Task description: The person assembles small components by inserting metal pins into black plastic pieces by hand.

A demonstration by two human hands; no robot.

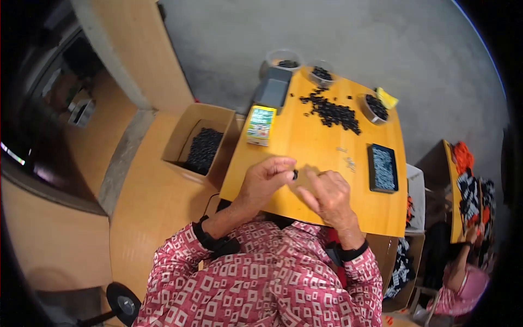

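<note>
My left hand (268, 180) pinches a small black piece (295, 174) between thumb and forefinger, above the near part of the yellow wooden table (261, 199). Just right of it is my right hand (328, 195); its forefinger is smeared by motion, so what its fingertips hold, if anything, does not show. Beyond the hands lies a loose pile of small black pieces (335, 114). Several small pale, thin bits (350, 162) lie on the table between the pile and my right hand.
A black box of small light pieces (383, 169) stands at right. Clear tubs (375, 111) of black pieces line the far edge, near a grey tray (275, 87) and a yellow packet (261, 125). A cardboard box (185, 169) stands left. Another person (466, 283) sits at lower right.
</note>
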